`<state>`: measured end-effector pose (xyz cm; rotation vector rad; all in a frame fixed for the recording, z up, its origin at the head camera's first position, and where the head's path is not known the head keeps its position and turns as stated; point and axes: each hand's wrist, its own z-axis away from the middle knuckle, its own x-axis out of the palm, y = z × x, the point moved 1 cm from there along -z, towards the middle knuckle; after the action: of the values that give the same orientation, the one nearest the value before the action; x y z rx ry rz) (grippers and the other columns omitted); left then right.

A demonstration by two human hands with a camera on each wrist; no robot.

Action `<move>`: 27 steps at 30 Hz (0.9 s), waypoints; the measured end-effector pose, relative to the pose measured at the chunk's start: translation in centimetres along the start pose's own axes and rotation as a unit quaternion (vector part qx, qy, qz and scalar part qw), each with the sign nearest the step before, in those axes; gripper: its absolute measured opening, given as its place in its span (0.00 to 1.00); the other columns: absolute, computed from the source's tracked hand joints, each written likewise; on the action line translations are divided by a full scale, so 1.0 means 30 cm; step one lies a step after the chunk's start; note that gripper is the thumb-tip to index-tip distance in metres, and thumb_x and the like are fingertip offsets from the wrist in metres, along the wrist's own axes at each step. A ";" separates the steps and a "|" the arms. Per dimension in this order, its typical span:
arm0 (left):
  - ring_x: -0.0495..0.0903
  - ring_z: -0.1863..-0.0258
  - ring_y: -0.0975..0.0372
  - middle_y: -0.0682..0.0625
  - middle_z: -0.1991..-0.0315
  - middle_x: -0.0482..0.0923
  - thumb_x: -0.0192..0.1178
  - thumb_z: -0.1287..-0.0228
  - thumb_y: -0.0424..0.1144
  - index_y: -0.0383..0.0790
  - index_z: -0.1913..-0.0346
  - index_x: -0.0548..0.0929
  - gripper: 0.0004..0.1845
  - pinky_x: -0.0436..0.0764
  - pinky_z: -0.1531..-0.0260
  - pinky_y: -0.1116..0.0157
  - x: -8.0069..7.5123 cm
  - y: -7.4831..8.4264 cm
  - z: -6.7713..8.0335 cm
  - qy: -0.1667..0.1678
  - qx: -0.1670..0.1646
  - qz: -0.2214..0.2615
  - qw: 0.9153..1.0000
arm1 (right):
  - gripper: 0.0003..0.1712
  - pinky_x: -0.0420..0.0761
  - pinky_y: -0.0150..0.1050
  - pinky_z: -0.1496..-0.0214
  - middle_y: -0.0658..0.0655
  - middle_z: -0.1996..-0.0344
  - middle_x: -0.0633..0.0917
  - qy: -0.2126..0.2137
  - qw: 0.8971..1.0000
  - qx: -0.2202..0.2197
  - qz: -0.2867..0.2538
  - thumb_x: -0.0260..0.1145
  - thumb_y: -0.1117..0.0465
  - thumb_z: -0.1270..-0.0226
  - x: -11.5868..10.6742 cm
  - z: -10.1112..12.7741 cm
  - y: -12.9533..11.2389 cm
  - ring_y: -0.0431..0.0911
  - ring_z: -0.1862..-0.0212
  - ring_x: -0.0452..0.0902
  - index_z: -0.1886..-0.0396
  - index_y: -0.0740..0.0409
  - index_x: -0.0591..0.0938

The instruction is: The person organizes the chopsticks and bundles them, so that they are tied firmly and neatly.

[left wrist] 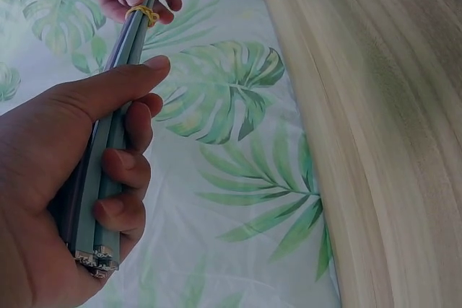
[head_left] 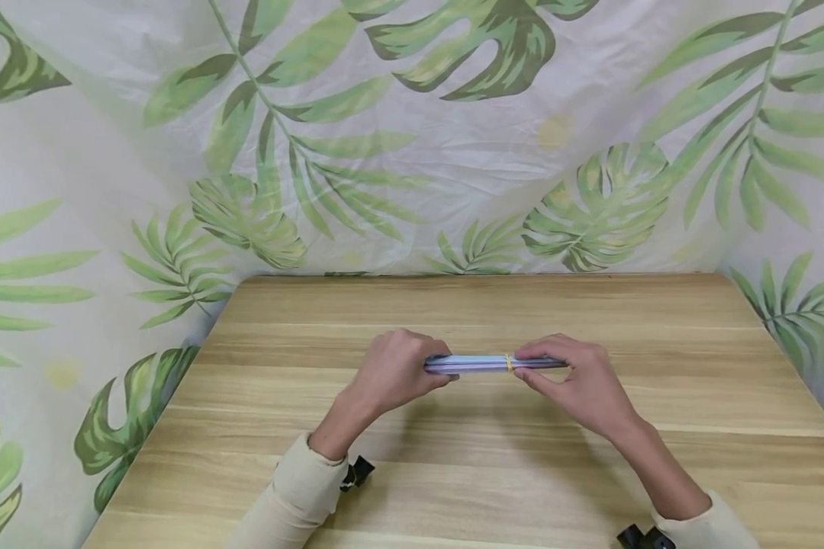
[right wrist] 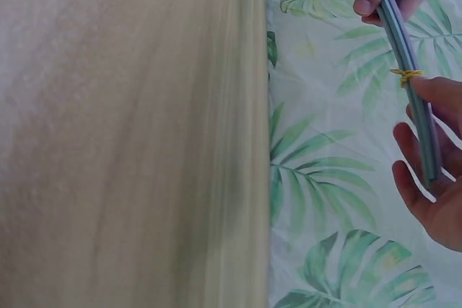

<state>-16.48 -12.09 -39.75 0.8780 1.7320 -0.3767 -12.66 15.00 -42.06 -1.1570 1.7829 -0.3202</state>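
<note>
Left hand (left wrist: 50, 171) fingers curled round strip bundle (head_left: 484, 364); right hand (head_left: 580, 385) fingers pinch opposite end beside rubber band (head_left: 509, 363).

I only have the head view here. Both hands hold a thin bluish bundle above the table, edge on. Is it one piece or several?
Observer: Several. The left wrist view shows the bundle as a few flat strips stacked together, their cut ends showing below the left hand.
Operator: How is that hand holding them?
Observer: Fingers curled round the stack, thumb laid along its edge.
Operator: And the yellow bit near the other hand?
Observer: A rubber band looped round the strips, just above the right hand.
Operator: Is that hand closed tight?
Observer: No. In the right wrist view the strips lie across its loosely bent fingers, palm showing.
</note>
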 end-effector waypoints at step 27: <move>0.67 0.84 0.75 0.64 0.77 0.82 0.74 0.46 0.43 0.52 0.71 0.88 0.03 0.68 0.81 0.76 -0.003 0.025 0.001 0.009 0.014 -0.008 1.000 | 0.15 0.72 0.23 0.75 0.49 0.62 0.90 -0.009 0.997 -0.077 -0.002 0.79 0.61 0.47 0.043 0.001 -0.004 0.32 0.72 0.80 0.57 0.51 0.91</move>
<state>-15.93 -11.63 -39.56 0.8902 1.7561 -0.4063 -12.71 13.89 -42.74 -1.2669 1.8154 -0.1768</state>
